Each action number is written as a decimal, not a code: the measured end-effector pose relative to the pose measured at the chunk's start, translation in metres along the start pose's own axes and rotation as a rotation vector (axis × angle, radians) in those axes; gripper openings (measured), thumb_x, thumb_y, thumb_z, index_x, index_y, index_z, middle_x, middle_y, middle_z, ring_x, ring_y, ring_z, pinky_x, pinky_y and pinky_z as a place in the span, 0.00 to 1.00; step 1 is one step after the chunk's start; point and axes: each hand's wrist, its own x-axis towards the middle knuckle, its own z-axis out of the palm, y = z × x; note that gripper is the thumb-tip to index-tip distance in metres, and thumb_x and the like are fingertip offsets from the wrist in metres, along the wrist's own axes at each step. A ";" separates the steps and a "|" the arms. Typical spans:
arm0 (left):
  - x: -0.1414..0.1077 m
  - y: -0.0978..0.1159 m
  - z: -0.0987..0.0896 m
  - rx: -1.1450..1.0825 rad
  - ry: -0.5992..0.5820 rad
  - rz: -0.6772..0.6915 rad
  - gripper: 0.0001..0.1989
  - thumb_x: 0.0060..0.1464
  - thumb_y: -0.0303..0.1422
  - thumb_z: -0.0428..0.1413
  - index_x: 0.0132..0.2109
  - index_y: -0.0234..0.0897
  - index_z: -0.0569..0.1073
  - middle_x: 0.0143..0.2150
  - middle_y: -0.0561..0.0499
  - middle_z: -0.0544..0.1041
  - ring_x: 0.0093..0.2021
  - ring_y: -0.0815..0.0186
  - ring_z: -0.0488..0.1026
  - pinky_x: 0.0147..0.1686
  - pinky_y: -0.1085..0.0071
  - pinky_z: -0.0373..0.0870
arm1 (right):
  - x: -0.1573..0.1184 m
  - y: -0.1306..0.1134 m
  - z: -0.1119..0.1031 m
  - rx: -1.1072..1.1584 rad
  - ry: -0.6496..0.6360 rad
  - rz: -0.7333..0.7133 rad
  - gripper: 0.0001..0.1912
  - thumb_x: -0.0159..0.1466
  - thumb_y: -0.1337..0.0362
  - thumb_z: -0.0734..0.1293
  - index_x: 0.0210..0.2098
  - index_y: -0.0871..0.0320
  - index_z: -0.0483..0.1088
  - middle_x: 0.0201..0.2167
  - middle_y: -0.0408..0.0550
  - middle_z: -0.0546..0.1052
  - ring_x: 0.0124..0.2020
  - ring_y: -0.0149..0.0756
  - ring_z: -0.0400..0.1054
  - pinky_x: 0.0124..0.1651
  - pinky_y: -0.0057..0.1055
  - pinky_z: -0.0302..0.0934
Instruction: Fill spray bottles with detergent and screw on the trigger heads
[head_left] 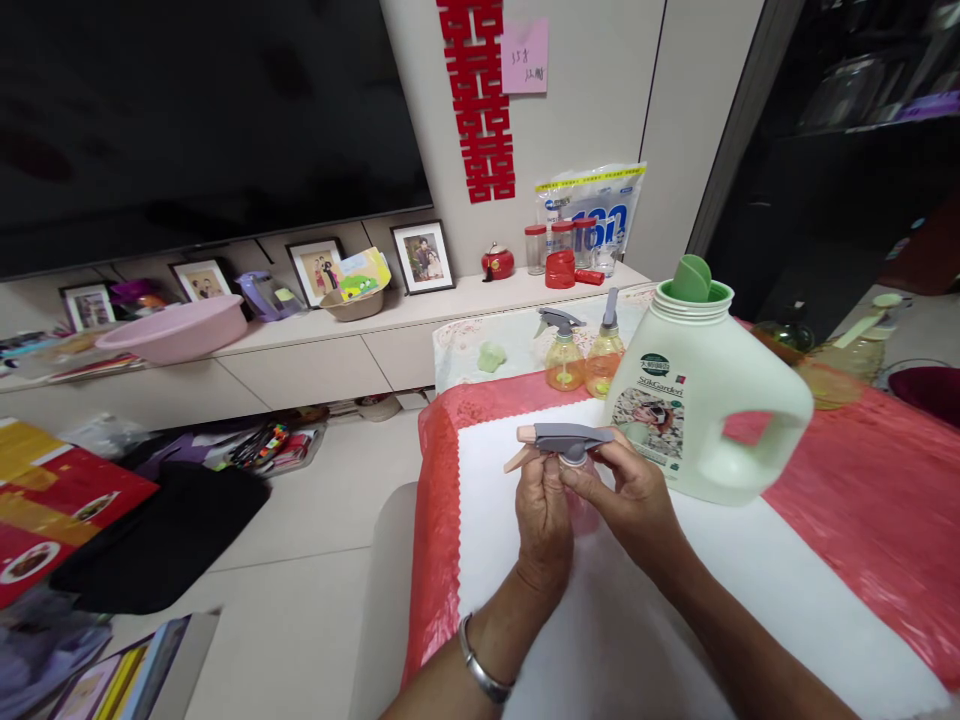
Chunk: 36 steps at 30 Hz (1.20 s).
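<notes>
A spray bottle with a grey and peach trigger head [571, 438] and a pinkish body [583, 512] is held upright between both hands over the white mat [491, 500]. My left hand [543, 515] is closed on the bottle's neck, just under the trigger. My right hand [636, 500] grips the collar and the back of the head from the other side. Much of the bottle's body is hidden by the hands. Right behind them stands a large pale green jug [709, 400], with a green cup [691, 278] in its open mouth.
Two yellowish spray bottles [564, 362] [604, 362] stand behind the mat, left of the jug. A crumpled green piece [492, 356] lies near the table's back edge. On the right is another yellowish bottle [862, 345]. Red plastic [847, 460] covers the table.
</notes>
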 end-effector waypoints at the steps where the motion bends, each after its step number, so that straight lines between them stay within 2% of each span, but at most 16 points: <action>1: 0.000 0.000 0.000 -0.006 0.002 0.001 0.18 0.65 0.46 0.50 0.40 0.39 0.76 0.38 0.49 0.79 0.39 0.64 0.75 0.43 0.68 0.70 | 0.000 -0.001 -0.001 -0.001 -0.005 -0.002 0.10 0.62 0.57 0.71 0.39 0.56 0.75 0.40 0.44 0.71 0.44 0.30 0.65 0.48 0.25 0.60; 10: -0.004 -0.005 -0.001 -0.060 -0.020 0.012 0.17 0.65 0.45 0.50 0.39 0.38 0.77 0.39 0.49 0.79 0.40 0.63 0.74 0.45 0.67 0.70 | 0.001 0.004 0.001 0.103 0.006 0.074 0.18 0.57 0.56 0.75 0.41 0.59 0.71 0.39 0.45 0.70 0.42 0.31 0.67 0.46 0.26 0.62; 13: -0.002 -0.008 -0.002 -0.013 -0.002 0.034 0.18 0.65 0.45 0.49 0.40 0.39 0.77 0.40 0.48 0.79 0.42 0.62 0.74 0.47 0.66 0.70 | 0.001 0.006 0.003 0.136 -0.018 0.098 0.19 0.59 0.55 0.74 0.44 0.59 0.70 0.41 0.47 0.71 0.45 0.33 0.68 0.50 0.28 0.63; 17: 0.001 -0.010 -0.002 0.057 0.035 0.057 0.18 0.65 0.46 0.49 0.41 0.39 0.77 0.41 0.47 0.79 0.43 0.61 0.75 0.48 0.64 0.70 | -0.001 0.005 0.000 0.169 -0.117 0.090 0.20 0.63 0.51 0.70 0.47 0.59 0.71 0.46 0.49 0.71 0.51 0.36 0.66 0.57 0.31 0.61; 20: 0.001 -0.012 -0.003 0.094 0.061 0.044 0.18 0.64 0.46 0.50 0.43 0.39 0.77 0.43 0.46 0.80 0.45 0.59 0.75 0.50 0.62 0.70 | 0.000 0.003 -0.003 0.164 -0.165 0.073 0.19 0.68 0.50 0.66 0.47 0.59 0.73 0.46 0.48 0.71 0.50 0.34 0.66 0.58 0.29 0.60; 25: -0.001 -0.017 -0.005 0.149 0.092 0.031 0.17 0.63 0.46 0.51 0.44 0.39 0.76 0.46 0.44 0.80 0.49 0.57 0.75 0.54 0.59 0.68 | 0.002 0.004 -0.003 0.139 -0.127 0.044 0.15 0.67 0.53 0.67 0.44 0.58 0.74 0.44 0.46 0.70 0.48 0.30 0.65 0.55 0.24 0.59; 32: -0.003 -0.022 -0.005 0.144 0.036 0.098 0.18 0.65 0.45 0.48 0.47 0.40 0.75 0.46 0.44 0.79 0.47 0.58 0.74 0.52 0.59 0.70 | -0.001 0.005 0.000 0.113 -0.031 0.048 0.14 0.63 0.56 0.71 0.44 0.58 0.73 0.43 0.47 0.70 0.48 0.34 0.66 0.52 0.28 0.61; 36: -0.001 -0.021 -0.004 0.139 0.040 0.116 0.17 0.66 0.45 0.48 0.47 0.40 0.76 0.47 0.44 0.79 0.48 0.59 0.74 0.52 0.60 0.69 | -0.003 0.005 0.002 0.108 -0.023 0.056 0.16 0.63 0.54 0.71 0.45 0.58 0.72 0.44 0.47 0.70 0.48 0.35 0.66 0.53 0.30 0.61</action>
